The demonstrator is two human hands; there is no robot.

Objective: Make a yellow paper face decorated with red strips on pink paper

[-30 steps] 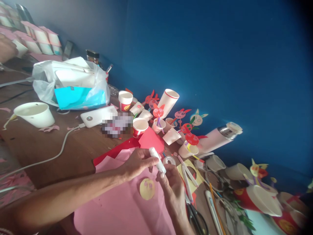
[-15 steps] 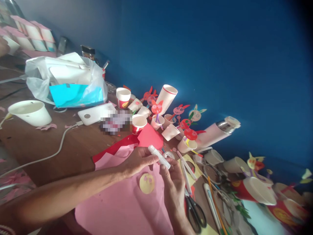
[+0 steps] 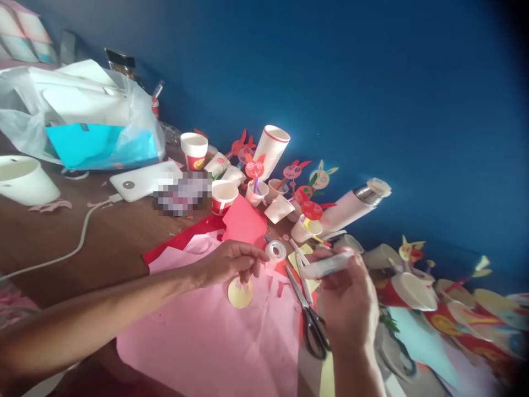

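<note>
My right hand [image 3: 351,300] is closed around a slim, whitish translucent tube that looks like a glue stick [image 3: 328,266], slightly blurred by motion. My left hand [image 3: 231,262] hovers over the pink paper [image 3: 194,336], its index finger stretched out and the others bent downward; I see nothing in it. Just below those fingers lies a round yellow paper face [image 3: 240,293] with small pink pieces on it. Close to the left fingertips is a roll of clear tape [image 3: 275,251]. Black-handled scissors [image 3: 316,331] lie between the pink paper and my right wrist.
Paper cups with red paper characters [image 3: 255,166] stand along the blue wall, beside a pink thermos [image 3: 347,209]. On the left are a plastic bag [image 3: 140,110], a white power bank [image 3: 144,181] with its cable, and a white bowl [image 3: 27,182]. More decorated cups [image 3: 413,292] crowd the right.
Both hands were together on the glue stick; now they are apart. My right hand has carried it to the right, and the left has let go. The view has shifted slightly right.
</note>
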